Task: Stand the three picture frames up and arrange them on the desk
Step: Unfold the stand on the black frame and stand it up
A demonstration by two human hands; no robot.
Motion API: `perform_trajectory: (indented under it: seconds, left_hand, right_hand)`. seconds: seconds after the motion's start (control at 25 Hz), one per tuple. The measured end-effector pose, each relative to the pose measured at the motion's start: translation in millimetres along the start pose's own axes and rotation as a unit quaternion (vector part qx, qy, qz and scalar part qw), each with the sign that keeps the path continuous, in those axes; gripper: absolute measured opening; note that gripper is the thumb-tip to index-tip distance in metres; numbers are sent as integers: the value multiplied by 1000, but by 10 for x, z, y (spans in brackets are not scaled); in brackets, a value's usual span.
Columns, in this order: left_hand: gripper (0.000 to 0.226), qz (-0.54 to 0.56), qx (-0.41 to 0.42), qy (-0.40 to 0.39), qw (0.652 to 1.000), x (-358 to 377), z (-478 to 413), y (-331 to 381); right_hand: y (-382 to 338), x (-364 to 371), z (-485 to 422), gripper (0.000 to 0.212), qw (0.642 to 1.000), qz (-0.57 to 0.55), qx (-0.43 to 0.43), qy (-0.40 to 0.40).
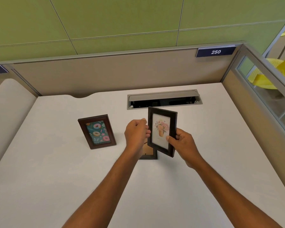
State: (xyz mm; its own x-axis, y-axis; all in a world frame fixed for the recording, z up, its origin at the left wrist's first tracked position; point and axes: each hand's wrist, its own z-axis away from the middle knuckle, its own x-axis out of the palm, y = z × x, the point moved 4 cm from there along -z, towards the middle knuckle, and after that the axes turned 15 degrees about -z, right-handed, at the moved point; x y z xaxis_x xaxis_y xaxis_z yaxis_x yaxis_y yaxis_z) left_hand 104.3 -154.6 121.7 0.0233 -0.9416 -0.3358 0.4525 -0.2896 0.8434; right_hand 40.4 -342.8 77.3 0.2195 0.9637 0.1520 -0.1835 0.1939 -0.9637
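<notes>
A brown frame with a donut picture [97, 131] stands upright on the white desk [56, 162], left of centre. I hold a black frame with a flower picture [161, 130] in the air above the desk's middle. My right hand [182, 143] grips its lower right edge. My left hand [136, 134] reaches behind its left edge, fingers curled at the frame's back. A third frame [148, 153] lies flat on the desk with its brown back up, mostly hidden under my left hand and the black frame.
An open cable tray [164, 99] is sunk into the desk just behind the held frame. Beige partition walls [105, 74] close the desk at the back and right. A label reading 250 [215, 51] sits on the partition top. Yellow chairs [270, 74] show beyond the right partition.
</notes>
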Motion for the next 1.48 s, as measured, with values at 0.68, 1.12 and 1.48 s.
perform_trajectory:
  seconds: [0.68,1.12,1.48]
  left_hand:
    - [33,25,-50,-212,976,216,6,-366]
    - [34,15,-3,-239,971,462,-81,-390]
    - [34,-57,33,-270,961,1045,-297,-398]
  right_hand:
    - [-73,-286,-113,23,992,-72,99,30]
    - [-168,-469,-268,47,988,-34,143,51]
    - [-123,-801,-613,73,974,-151,135,101]
